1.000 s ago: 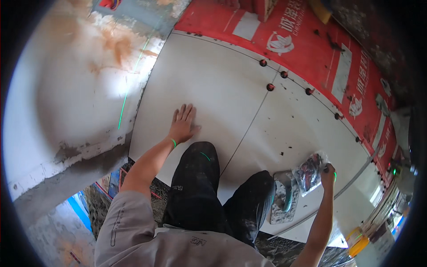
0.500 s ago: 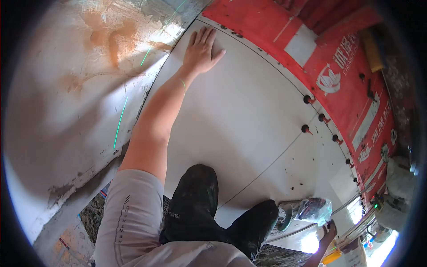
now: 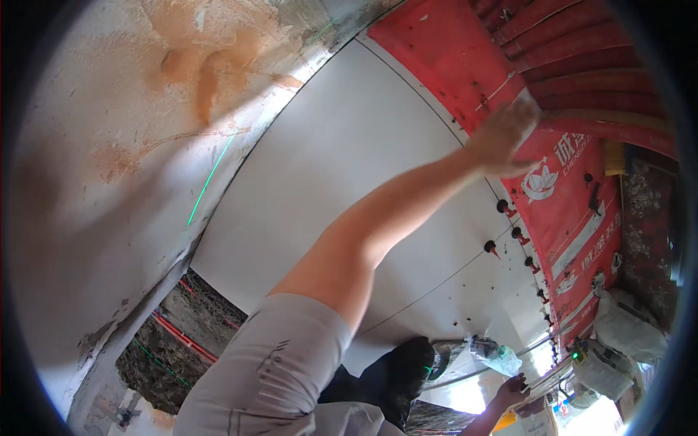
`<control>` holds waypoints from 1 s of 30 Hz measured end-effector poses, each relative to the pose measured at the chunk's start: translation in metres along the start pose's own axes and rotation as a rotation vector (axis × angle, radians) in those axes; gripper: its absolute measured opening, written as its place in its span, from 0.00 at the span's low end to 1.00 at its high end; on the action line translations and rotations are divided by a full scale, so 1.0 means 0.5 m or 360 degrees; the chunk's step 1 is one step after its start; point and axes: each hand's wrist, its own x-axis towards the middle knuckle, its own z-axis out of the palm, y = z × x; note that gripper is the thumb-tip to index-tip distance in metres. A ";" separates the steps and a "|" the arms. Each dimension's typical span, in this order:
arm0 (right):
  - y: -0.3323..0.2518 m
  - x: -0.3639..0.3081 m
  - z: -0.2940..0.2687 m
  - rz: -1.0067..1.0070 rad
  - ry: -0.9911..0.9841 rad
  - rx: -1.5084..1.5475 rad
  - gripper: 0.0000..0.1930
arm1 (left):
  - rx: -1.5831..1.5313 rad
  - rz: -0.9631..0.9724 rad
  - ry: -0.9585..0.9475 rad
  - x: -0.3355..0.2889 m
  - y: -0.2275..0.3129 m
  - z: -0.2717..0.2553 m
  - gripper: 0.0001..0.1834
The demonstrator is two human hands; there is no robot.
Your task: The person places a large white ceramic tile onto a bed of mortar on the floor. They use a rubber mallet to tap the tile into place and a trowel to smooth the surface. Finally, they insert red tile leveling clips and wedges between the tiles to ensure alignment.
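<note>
Blurred by motion, my left hand (image 3: 505, 138) reaches over the joint between a large pale floor tile (image 3: 327, 145) and a red protective sheet (image 3: 436, 54). Its thumb stands apart from its fingers and nothing shows in it; whether it touches the sheet I cannot tell. My right hand (image 3: 511, 390) is low on the right, small and dark, near a clear plastic bag (image 3: 498, 358) and some long bars (image 3: 549, 379). Its fingers look bent and apart, with no held thing visible. Tile levelling clips with black knobs (image 3: 504, 207) and red tails line the tile joints.
A plastered wall (image 3: 109, 203) with orange stains and a green laser line rises on the left. Exposed rough ground with red pipes (image 3: 185, 336) lies beside my left sleeve. Red ridged material (image 3: 596, 80) is piled at upper right; whitish sacks (image 3: 629, 323) stand at right.
My left hand has left the far corner of the tile and swung right toward the red sheet. The view has turned somewhat; my right hand stays near the bag.
</note>
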 end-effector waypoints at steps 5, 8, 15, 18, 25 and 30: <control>-0.068 -0.030 0.039 -0.0098 -0.0001 -0.0351 0.19 | -0.0307 -0.0540 -0.0037 -0.113 0.183 -0.084 0.28; -0.104 -0.026 0.062 0.0161 0.0357 -0.0002 0.20 | -0.0461 -0.0943 -0.0384 -0.256 0.232 -0.105 0.25; -0.295 -0.002 0.266 0.0531 0.0468 0.0557 0.18 | -0.0897 -0.1362 -0.0919 -0.450 0.354 -0.146 0.26; -0.395 -0.035 0.407 0.1110 -0.0062 0.1068 0.18 | -0.1196 -0.1499 -0.0968 -0.477 0.393 -0.114 0.27; -0.623 -0.217 0.686 0.0162 -0.1221 -0.0173 0.12 | -0.1385 -0.1748 -0.1292 -0.493 0.433 -0.041 0.34; -0.640 -0.240 0.728 0.0140 -0.1230 -0.0137 0.17 | -0.1113 -0.1501 -0.1213 -0.497 0.391 -0.043 0.23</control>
